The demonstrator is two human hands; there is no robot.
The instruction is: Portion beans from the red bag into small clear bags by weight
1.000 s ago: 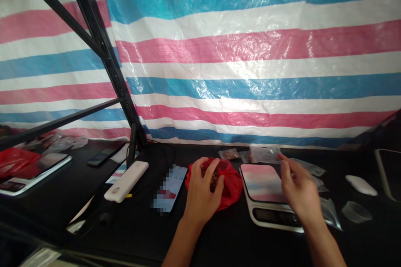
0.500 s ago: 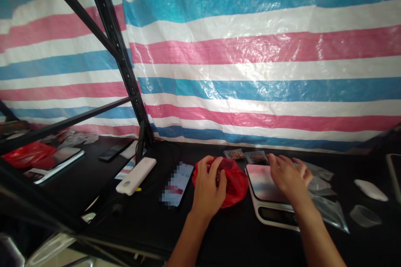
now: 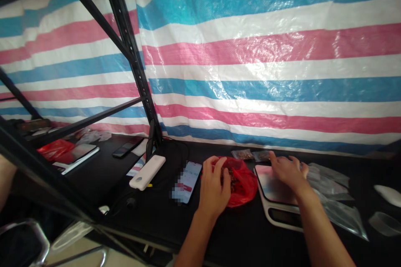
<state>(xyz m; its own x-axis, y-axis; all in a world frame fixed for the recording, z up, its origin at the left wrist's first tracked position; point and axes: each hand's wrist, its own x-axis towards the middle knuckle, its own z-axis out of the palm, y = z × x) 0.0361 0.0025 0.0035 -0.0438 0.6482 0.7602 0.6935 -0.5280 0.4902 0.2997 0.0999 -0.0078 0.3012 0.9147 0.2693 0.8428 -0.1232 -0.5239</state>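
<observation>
My left hand is closed around the mouth of a red plastic bag, pressing into a mass of dark brown, lumpy pieces inside it. My right hand hangs with spread fingers over the far side of a white digital kitchen scale, and its glossy platform reflects the tarp. Two small clear packets of brown pieces lie just beyond the fingertips. Several crumpled clear plastic bags lie to the right of my right hand.
A smartphone with a blurred screen and a white power bank lie left of the red bag on the black table. A black metal shelf frame stands before a striped tarp. A person's arm shows at far left.
The view has turned left, shifting everything rightward in the picture. My right hand has come down from its raised position to low over the scale. My left hand stays in the red bag.
</observation>
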